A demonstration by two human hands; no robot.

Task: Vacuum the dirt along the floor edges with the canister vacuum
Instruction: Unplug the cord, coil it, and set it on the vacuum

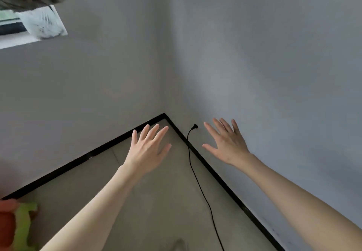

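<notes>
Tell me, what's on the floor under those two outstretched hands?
Under the left hand lies bare floor up to the black baseboard. A black cord runs between the hands. The right hand covers only wall. No vacuum shows.

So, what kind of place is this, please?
Probably a bare room corner indoors: two plain grey walls meet over a black skirting board, a black power cord lies on the floor, and a window shows upper left.

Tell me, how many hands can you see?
2. The left hand is spread open above the floor corner; the right hand is spread open before the right wall. Neither holds anything.
</notes>
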